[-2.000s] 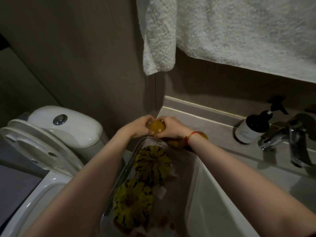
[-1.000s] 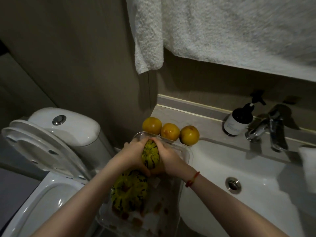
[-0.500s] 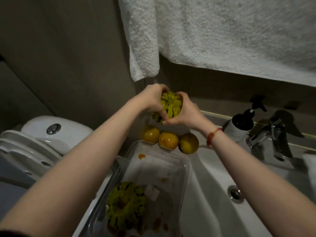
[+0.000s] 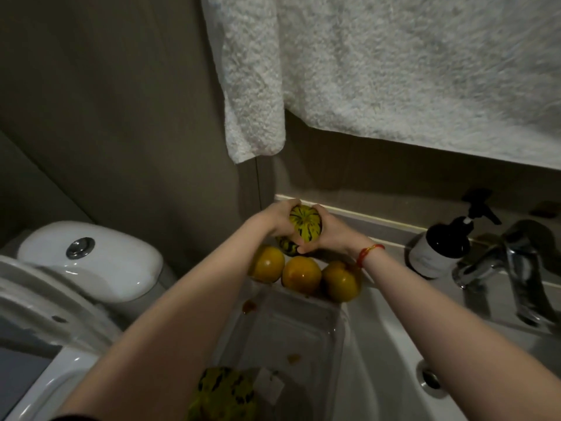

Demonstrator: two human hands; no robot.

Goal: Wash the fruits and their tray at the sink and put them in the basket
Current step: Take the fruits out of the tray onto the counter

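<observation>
Both hands hold one yellow melon with dark green stripes [image 4: 305, 227] low over the back left corner of the counter. My left hand [image 4: 277, 221] grips its left side and my right hand [image 4: 332, 233] grips its right side. Just in front of it, three orange-yellow round fruits [image 4: 301, 275] sit in a row on the counter. The clear plastic tray [image 4: 334, 317] lies on the sink's left rim. A second striped melon [image 4: 223, 393] rests at the tray's near end. No basket is in view.
The white sink basin [image 4: 391, 360] with its drain [image 4: 429, 379] lies at the right. A chrome tap [image 4: 513, 262] and a dark pump bottle [image 4: 437, 247] stand behind it. A white towel [image 4: 379, 71] hangs above. A toilet [image 4: 91, 259] is at the left.
Earlier my hands set an orange fruit on the counter, then lifted a striped melon out of the tray. Over the last half second they lowered it toward the counter behind the orange fruits.
</observation>
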